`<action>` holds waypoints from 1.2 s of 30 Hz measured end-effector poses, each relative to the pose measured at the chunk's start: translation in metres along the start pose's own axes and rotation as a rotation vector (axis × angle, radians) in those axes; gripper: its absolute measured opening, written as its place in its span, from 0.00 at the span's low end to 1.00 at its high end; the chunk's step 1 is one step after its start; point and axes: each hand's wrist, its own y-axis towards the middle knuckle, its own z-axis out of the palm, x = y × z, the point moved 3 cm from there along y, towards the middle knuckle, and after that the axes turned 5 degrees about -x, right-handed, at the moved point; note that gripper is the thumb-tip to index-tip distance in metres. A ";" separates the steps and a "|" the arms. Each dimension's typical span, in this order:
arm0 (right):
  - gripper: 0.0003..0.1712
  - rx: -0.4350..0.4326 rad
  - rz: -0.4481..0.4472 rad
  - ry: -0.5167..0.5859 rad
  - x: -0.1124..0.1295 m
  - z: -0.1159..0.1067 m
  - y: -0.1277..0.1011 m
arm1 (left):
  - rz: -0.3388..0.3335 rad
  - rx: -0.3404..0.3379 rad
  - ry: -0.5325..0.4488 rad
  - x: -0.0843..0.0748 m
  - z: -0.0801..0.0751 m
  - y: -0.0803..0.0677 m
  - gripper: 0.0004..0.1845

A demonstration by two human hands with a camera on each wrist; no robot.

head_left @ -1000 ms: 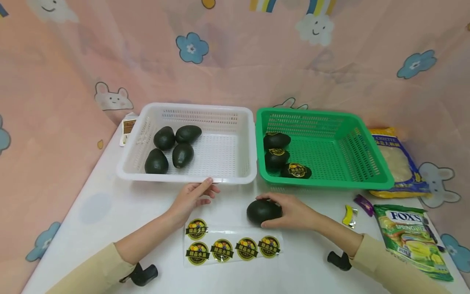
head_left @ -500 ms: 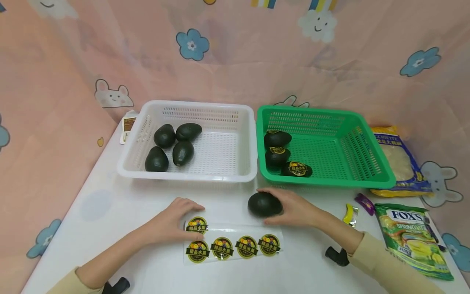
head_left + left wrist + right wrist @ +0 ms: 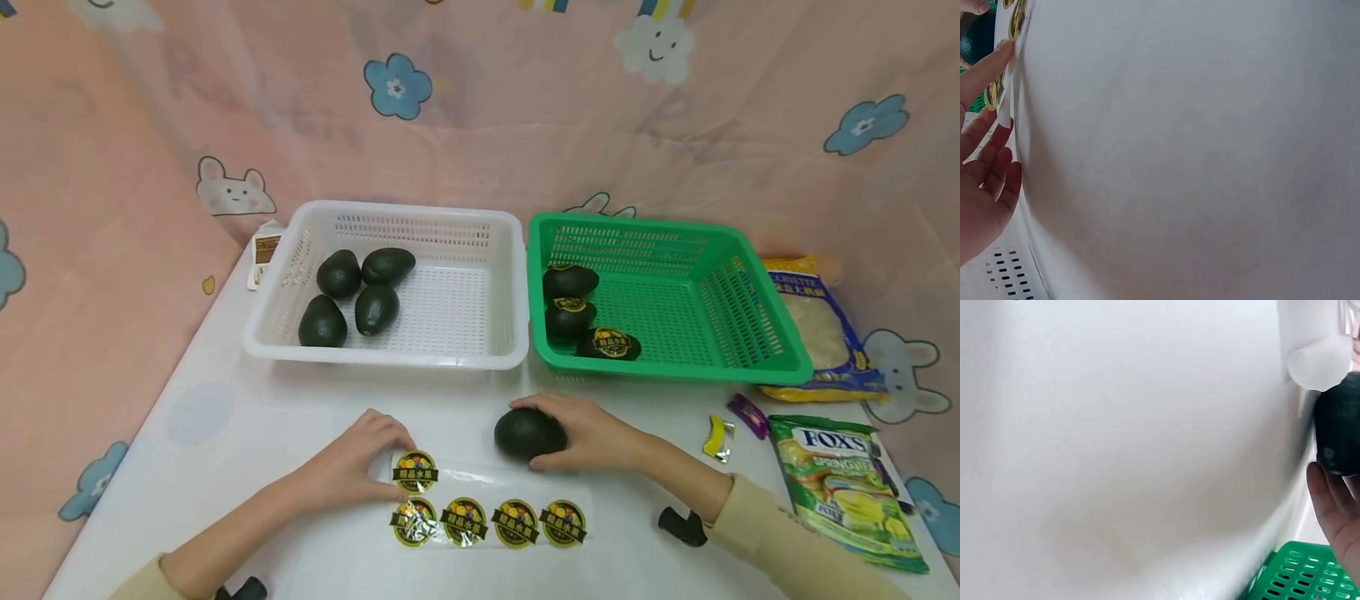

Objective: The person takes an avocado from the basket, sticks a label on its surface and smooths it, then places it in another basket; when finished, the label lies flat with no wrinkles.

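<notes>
On the white table, my right hand (image 3: 592,433) grips a dark green avocado (image 3: 528,433) from its right side, thumb near and fingers on the far side. At the left end of a clear sticker sheet (image 3: 495,483), my left hand (image 3: 352,467) pinches the edge between thumb and fingers. The left wrist view shows the sheet's edge (image 3: 1005,112) between them. Several round black and gold stickers (image 3: 465,522) remain on it, one above a lower row. In the right wrist view the avocado (image 3: 1338,428) is against the fingers, beside a curled end of the sheet (image 3: 1319,362).
Behind the hands stands a white basket (image 3: 386,357) with several plain avocados (image 3: 322,323). Touching its right side is a green basket (image 3: 675,368) with three stickered avocados (image 3: 609,343). At right lie a green FOX'S bag (image 3: 843,492), small wrapped candies (image 3: 717,437) and a yellow-blue bag (image 3: 817,333).
My left hand has come down from the white basket's front rim to the sticker sheet, which has shifted slightly right and nearer. The avocado stays in my right hand, moved slightly left.
</notes>
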 end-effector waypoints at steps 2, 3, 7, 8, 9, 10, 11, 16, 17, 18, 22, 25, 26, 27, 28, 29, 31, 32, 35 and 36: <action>0.43 0.025 0.009 -0.006 0.002 0.001 0.000 | 0.008 -0.013 -0.008 -0.001 0.001 0.002 0.22; 0.43 0.031 0.019 -0.012 0.002 0.001 0.000 | 0.011 -0.020 -0.016 -0.001 0.002 0.002 0.21; 0.46 0.012 0.031 -0.048 0.002 -0.002 0.001 | 0.040 -0.065 -0.055 -0.002 0.003 0.005 0.17; 0.46 0.002 0.027 -0.057 0.002 -0.003 0.002 | 0.048 -0.076 -0.068 -0.002 0.003 0.006 0.16; 0.46 -0.007 0.021 -0.062 0.003 -0.004 0.002 | 0.058 -0.087 -0.079 -0.002 0.003 0.007 0.16; 0.46 -0.015 0.012 -0.071 0.003 -0.005 0.003 | 0.071 -0.098 -0.089 -0.003 0.002 0.008 0.15; 0.45 -0.025 0.001 -0.075 0.003 -0.005 0.004 | 0.080 -0.106 -0.099 -0.004 0.002 0.009 0.15; 0.35 -0.121 -0.136 -0.078 0.012 -0.004 0.009 | 0.120 -0.127 -0.152 -0.008 0.001 0.014 0.13; 0.32 -0.159 -0.192 -0.069 0.016 -0.004 0.011 | 0.124 -0.127 -0.164 -0.009 0.001 0.014 0.12; 0.27 -0.201 -0.253 -0.063 0.022 -0.002 0.012 | 0.130 -0.129 -0.175 -0.010 0.001 0.015 0.12; 0.12 -0.322 -0.451 -0.120 0.050 0.009 0.019 | 0.149 -0.135 -0.219 -0.012 0.000 0.019 0.10; 0.10 -0.311 -0.468 -0.238 0.068 0.023 0.025 | 0.174 -0.141 -0.263 -0.013 0.002 0.021 0.10; 0.10 -0.297 -0.461 -0.278 0.072 0.028 0.027 | 0.182 -0.143 -0.282 -0.014 0.002 0.022 0.10; 0.10 -0.286 -0.459 -0.307 0.076 0.032 0.029 | 0.185 -0.142 -0.297 -0.015 0.003 0.023 0.10; 0.09 -0.277 -0.459 -0.326 0.078 0.036 0.030 | 0.191 -0.142 -0.312 -0.015 0.004 0.024 0.10; 0.07 -0.275 -0.463 -0.341 0.079 0.038 0.032 | 0.198 -0.137 -0.326 -0.016 0.004 0.024 0.10; 0.06 -0.291 -0.495 -0.361 0.081 0.042 0.033 | 0.216 -0.125 -0.328 -0.018 0.005 0.024 0.11; 0.06 -0.303 -0.513 -0.365 0.081 0.043 0.034 | 0.227 -0.115 -0.317 -0.018 0.005 0.024 0.12; 0.07 -0.346 -0.563 -0.359 0.082 0.043 0.033 | 0.287 -0.099 -0.228 -0.020 0.006 0.023 0.15; 0.07 -0.353 -0.578 -0.347 0.082 0.042 0.033 | 0.305 -0.099 -0.185 -0.020 0.006 0.022 0.15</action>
